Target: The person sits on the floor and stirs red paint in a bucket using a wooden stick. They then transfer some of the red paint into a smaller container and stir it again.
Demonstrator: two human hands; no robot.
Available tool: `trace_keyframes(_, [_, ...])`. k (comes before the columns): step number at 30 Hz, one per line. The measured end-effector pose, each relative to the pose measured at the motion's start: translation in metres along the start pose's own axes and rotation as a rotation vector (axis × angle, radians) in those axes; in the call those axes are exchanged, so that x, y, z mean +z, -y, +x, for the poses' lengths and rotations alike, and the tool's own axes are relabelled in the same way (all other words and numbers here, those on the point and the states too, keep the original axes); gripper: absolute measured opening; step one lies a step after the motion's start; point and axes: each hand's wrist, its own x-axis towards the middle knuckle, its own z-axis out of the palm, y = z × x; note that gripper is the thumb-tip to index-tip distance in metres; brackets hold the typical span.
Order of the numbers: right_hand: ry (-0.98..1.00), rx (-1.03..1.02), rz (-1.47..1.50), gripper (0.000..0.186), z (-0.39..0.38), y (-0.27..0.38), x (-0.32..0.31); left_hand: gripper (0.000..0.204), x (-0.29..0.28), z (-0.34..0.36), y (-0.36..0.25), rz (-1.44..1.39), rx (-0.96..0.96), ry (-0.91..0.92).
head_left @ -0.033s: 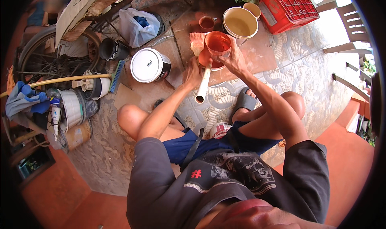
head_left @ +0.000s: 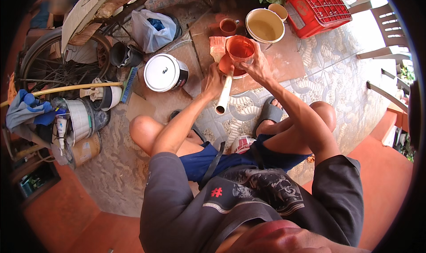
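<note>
My left hand (head_left: 212, 79) grips a paint-stained brush (head_left: 217, 46), its red bristle end pointing up. My right hand (head_left: 258, 69) is closed around a cup of red-orange paint (head_left: 240, 46). Just below the cup, between both hands, is a red-coated piece with a pale hollow pipe (head_left: 224, 95) pointing toward my body; how it connects is unclear. A red-rimmed container is partly hidden under the cup. A white lidded bucket (head_left: 162, 71) stands left of my left hand. Behind the cup are a small red mug (head_left: 228, 25) and a cream bucket (head_left: 265, 24) of cloudy liquid.
A red crate (head_left: 317, 11) and chairs (head_left: 386, 26) are at upper right. On the left are a bicycle wheel (head_left: 62, 66), a long-handled brush (head_left: 128, 84), stacked buckets (head_left: 80, 120) and a plastic bag (head_left: 151, 33). A board (head_left: 288, 66) lies on the patterned tile floor.
</note>
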Motion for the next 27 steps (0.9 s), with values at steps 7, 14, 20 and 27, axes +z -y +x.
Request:
trace_keyframes(7, [0.016, 0.022, -0.027, 0.084, 0.001, 0.002, 0.004, 0.099, -0.006, 0.004, 0.01, 0.089, 0.007, -0.055])
trace_keyframes(14, [-0.09, -0.002, 0.03, 0.086, 0.014, -0.003, -0.007, 0.077, -0.015, 0.001, -0.006, -0.058, -0.073, 0.014])
trace_keyframes(20, [-0.211, 0.07, 0.09, 0.088, 0.028, 0.007, -0.036, 0.07, -0.015, -0.001, 0.011, 0.209, 0.209, -0.305])
trace_keyframes(27, [-0.155, 0.083, 0.051, 0.087, -0.014, -0.036, -0.069, 0.05, -0.056, -0.006, -0.039, 0.001, 0.275, -0.363])
